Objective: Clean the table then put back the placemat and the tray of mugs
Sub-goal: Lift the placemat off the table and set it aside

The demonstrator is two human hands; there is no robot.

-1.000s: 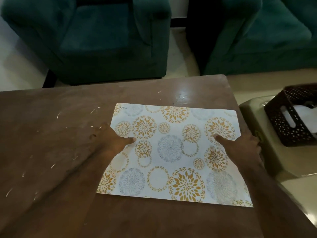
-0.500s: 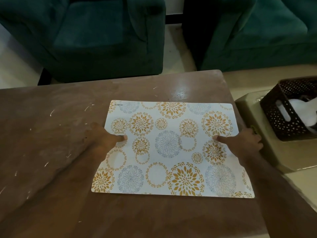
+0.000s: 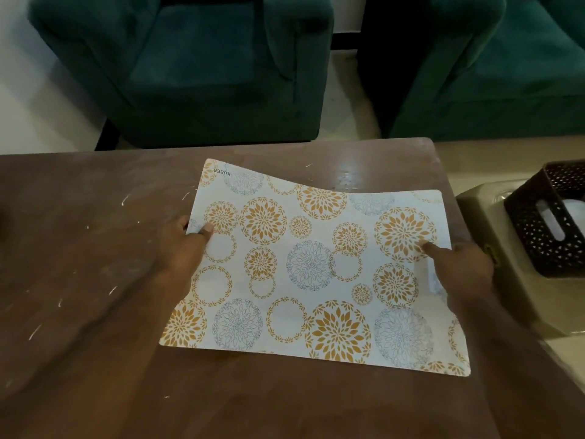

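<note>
A white placemat (image 3: 310, 270) printed with orange and grey-blue flower circles is over the right half of the brown table (image 3: 95, 248). My left hand (image 3: 182, 248) pinches its left edge, thumb on top. My right hand (image 3: 465, 264) pinches its right edge the same way. The mat bows upward between my hands; its far left corner is raised off the table. Small white crumbs (image 3: 125, 199) are scattered over the table's left part. The tray of mugs is out of view.
Two dark green armchairs (image 3: 196, 64) (image 3: 493, 68) stand beyond the table's far edge. To the right, a beige stool (image 3: 474, 201) carries a dark perforated basket (image 3: 547, 223) with something white inside.
Both hands went from pressing on the flat mat to gripping its side edges. The mat has lifted and bowed, its far left corner rising.
</note>
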